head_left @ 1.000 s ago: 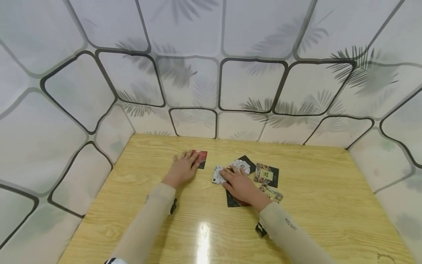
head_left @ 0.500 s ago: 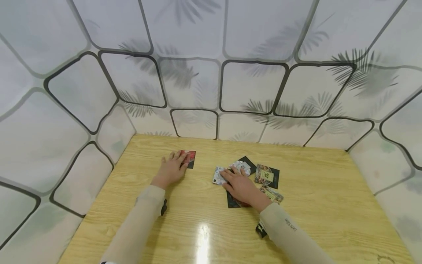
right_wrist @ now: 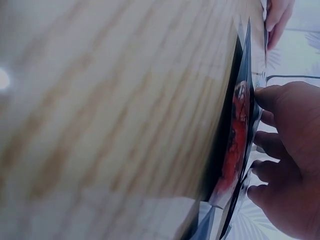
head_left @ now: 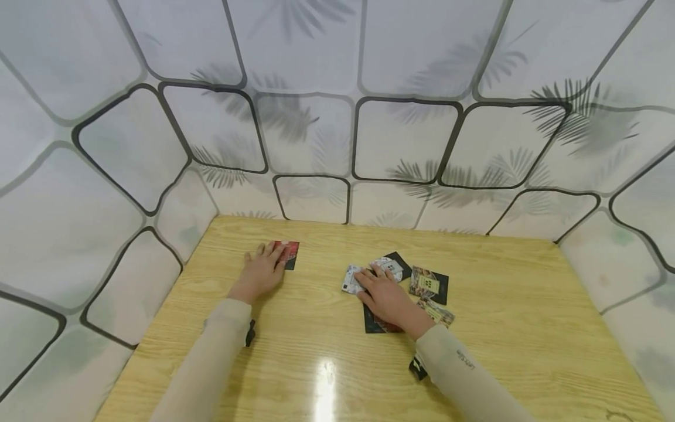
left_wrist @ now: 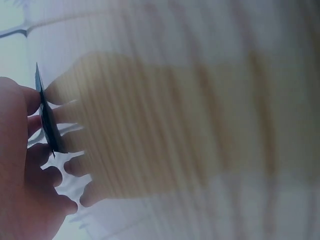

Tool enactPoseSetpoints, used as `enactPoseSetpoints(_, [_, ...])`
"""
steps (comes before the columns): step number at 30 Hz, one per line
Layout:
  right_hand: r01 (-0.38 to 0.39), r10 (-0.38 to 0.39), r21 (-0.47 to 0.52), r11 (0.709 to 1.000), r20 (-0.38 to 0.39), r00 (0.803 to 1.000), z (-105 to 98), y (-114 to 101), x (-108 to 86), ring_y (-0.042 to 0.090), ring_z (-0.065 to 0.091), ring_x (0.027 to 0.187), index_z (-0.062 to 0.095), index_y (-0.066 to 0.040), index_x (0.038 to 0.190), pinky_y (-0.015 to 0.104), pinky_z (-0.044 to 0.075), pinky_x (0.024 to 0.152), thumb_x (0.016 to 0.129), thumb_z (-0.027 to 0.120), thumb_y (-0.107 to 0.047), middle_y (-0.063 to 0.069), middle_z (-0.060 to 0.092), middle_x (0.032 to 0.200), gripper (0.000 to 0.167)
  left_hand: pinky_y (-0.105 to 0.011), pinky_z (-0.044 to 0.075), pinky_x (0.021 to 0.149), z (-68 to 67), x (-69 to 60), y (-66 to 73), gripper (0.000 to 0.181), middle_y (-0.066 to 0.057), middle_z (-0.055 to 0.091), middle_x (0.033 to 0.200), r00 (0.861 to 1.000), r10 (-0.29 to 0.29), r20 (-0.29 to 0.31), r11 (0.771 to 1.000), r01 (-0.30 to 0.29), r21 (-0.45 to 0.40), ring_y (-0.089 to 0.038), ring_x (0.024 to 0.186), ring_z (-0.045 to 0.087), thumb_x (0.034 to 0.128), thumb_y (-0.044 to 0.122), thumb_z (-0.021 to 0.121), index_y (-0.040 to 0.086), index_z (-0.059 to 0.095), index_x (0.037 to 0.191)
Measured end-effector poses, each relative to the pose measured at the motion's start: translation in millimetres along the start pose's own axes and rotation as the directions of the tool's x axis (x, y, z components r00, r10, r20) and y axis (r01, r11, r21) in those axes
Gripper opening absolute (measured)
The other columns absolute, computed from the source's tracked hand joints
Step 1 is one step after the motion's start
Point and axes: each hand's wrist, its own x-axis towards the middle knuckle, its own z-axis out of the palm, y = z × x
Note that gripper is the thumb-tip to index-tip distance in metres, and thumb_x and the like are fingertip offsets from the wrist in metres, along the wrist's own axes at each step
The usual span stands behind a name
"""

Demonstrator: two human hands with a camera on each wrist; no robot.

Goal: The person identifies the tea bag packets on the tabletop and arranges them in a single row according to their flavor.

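My left hand point(head_left: 258, 274) rests palm down on a small red and black flat packet point(head_left: 289, 254), with several fingers spread over it. Seen edge-on in the left wrist view, the packet point(left_wrist: 47, 117) lies under the fingertips. My right hand point(head_left: 389, 298) lies across a pile of similar flat packets. Its fingers touch a white and blue patterned packet point(head_left: 350, 281). Under the palm, a dark packet point(head_left: 372, 322) is partly hidden. A red-printed packet point(right_wrist: 235, 145) shows beneath the right hand point(right_wrist: 295, 155) in the right wrist view.
Just beyond the right fingers lies a white and black packet point(head_left: 401, 266). To the right is a brown-patterned packet point(head_left: 429, 285) with a yellow label, and another point(head_left: 437, 312) sits beside the right wrist. The wooden table point(head_left: 501, 293) meets patterned fabric walls point(head_left: 406, 140).
My left hand has slid the red and black packet leftward across the table, away from the pile. The right hand has stayed on its packets.
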Motion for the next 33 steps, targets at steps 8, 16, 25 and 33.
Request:
enactPoseSetpoints(8, [-0.014, 0.014, -0.007, 1.0, -0.021, 1.0, -1, 0, 3.0, 0.049, 0.031, 0.157, 0.047, -0.006, 0.159, 0.069, 0.026, 0.125, 0.113, 0.051, -0.03, 0.022, 0.048, 0.162, 0.052, -0.084, 0.017, 0.118, -5.0, -4.8, -19.8, 0.059, -0.034, 0.022, 0.17, 0.999, -0.026, -0.021, 0.999, 0.027, 0.019, -0.057, 0.157, 0.019, 0.1125, 0.029, 0.033, 0.004, 0.031, 0.166])
enactPoseSetpoints(16, [-0.027, 0.028, 0.014, 1.0, -0.026, 0.999, -2, 0, 3.0, 0.05, 0.031, 0.156, 0.048, -0.005, 0.158, 0.07, 0.025, 0.125, 0.112, 0.052, -0.029, 0.023, 0.047, 0.162, 0.052, -0.084, 0.014, 0.118, -12.1, -11.2, -45.3, 0.059, -0.036, 0.018, 0.17, 0.996, -0.089, 0.0, 0.996, 0.089, 0.007, -0.059, 0.157, 0.017, 0.1126, 0.029, 0.031, 0.004, 0.03, 0.166])
enactPoseSetpoints(25, [-0.037, 0.038, 0.02, 0.999, -0.034, 0.999, -2, 5, 4.4, 0.05, 0.03, 0.157, 0.047, -0.005, 0.159, 0.07, 0.025, 0.125, 0.112, 0.052, -0.029, 0.021, 0.047, 0.162, 0.052, -0.085, 0.012, 0.117, -18.7, -16.8, -62.8, 0.06, -0.035, 0.015, 0.171, 0.992, -0.118, 0.036, 0.993, 0.119, -0.025, -0.06, 0.156, 0.015, 0.1124, 0.03, 0.03, 0.006, 0.026, 0.168])
enactPoseSetpoints(33, [-0.034, 0.036, 0.04, 0.999, -0.034, 0.999, -4, 7, 3.8, 0.051, 0.03, 0.156, 0.048, -0.004, 0.158, 0.071, 0.025, 0.124, 0.113, 0.05, -0.03, 0.024, 0.047, 0.162, 0.052, -0.087, 0.014, 0.115, -20.7, -19.4, -68.5, 0.059, -0.035, 0.018, 0.17, 0.994, -0.103, 0.023, 0.994, 0.104, -0.037, -0.062, 0.154, 0.017, 0.1123, 0.028, 0.033, 0.007, 0.029, 0.167])
